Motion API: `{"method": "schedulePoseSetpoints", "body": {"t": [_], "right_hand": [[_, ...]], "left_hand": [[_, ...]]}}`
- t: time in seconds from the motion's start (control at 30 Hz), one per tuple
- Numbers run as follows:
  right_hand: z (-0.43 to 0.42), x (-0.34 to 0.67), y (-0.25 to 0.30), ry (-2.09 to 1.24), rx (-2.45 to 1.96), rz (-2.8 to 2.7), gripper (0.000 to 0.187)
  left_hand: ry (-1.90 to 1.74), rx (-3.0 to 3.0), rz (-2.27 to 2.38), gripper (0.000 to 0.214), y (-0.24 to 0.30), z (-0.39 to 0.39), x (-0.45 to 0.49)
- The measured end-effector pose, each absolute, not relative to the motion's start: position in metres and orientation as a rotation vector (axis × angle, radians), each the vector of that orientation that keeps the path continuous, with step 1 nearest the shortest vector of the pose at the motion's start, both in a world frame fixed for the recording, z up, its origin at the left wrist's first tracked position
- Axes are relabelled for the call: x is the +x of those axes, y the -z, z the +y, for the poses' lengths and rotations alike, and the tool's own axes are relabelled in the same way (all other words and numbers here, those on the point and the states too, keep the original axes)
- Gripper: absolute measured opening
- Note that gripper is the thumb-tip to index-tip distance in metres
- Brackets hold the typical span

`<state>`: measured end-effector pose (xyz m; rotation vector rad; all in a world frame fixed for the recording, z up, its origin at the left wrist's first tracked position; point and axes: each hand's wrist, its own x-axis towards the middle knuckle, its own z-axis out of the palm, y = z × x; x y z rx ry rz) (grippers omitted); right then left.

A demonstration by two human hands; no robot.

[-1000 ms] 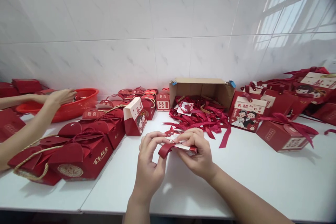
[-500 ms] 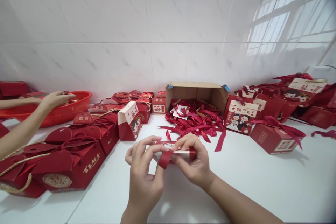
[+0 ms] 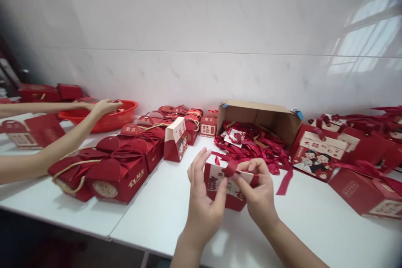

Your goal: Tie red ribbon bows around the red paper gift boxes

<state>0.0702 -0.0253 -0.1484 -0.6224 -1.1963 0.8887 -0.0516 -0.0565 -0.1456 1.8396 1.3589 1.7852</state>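
Between my two hands stands a small red gift box point(image 3: 231, 203) with a pale printed front, held just over the white table. A short red ribbon point(image 3: 230, 169) lies folded over its top edge. My left hand point(image 3: 204, 203) is closed round the box's left side, its thumb pressed on the front near the ribbon. On the right side, my right hand point(image 3: 261, 194) grips the box, with the thumb on the front beside the ribbon and fingers over the top. The fingers partly cover the print.
Behind my hands a cardboard box point(image 3: 260, 113) spills red ribbons point(image 3: 251, 144). Several finished red boxes point(image 3: 116, 176) with rope handles stand left; picture boxes point(image 3: 317, 155) stand right. Another person's arms point(image 3: 63, 142) reach to an orange-red basin point(image 3: 125, 114).
The view has swung left, so things sit further right. The gift box is tipped up, and its printed front now faces me. My left thumb has moved onto the front.
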Motion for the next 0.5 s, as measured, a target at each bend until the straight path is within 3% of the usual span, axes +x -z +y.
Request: {"method": "schedulePoseSetpoints", "body": {"t": [0.13, 0.3, 0.5], "right_hand": [[-0.017, 0.073, 0.156, -0.83, -0.861, -1.186, 0.034], [-0.008, 0.076, 0.163, -0.883, -1.077, -1.306, 0.047], [-0.02, 0.104, 0.182, -0.773, -1.206, -1.497, 0.06]], "left_hand": [[-1.759, 1.451, 1.33, 0.045, 0.156, -0.047, -0.052], [-1.834, 1.233, 1.219, 0.033, 0.159, -0.04, -0.056], [-1.761, 1.159, 1.273, 0.04, 0.165, -0.038, -0.06]]}}
